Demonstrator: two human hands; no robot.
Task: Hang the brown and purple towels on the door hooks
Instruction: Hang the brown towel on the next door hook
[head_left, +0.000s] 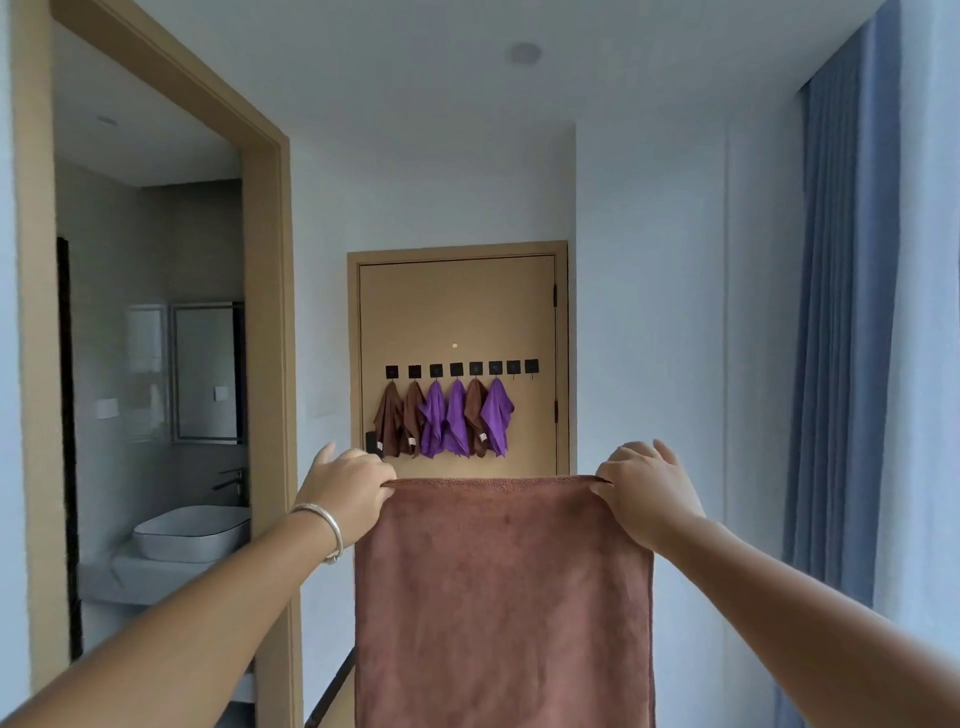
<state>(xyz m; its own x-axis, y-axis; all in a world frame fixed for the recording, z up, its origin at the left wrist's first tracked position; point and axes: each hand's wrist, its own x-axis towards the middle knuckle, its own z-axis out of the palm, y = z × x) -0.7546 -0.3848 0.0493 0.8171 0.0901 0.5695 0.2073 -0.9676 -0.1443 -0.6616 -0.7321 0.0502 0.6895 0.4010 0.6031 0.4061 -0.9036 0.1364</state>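
Pinching the towel (504, 597) top corners with left hand (349, 491) and right hand (647, 493), I see free hooks (522, 367) ahead (right end, nearer my right).

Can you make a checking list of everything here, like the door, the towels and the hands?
Surface: closed door with eight black hooks; the two rightmost bare.
Job's things: six hung towels, three brown, three purple; one brown towel held spread out.
Clutter: nothing seen.
Hands: left hand and right hand each pinch a top corner.
Cables: nothing seen.
Surroundings: bathroom sink through the doorway on the left; blue curtain on the right.
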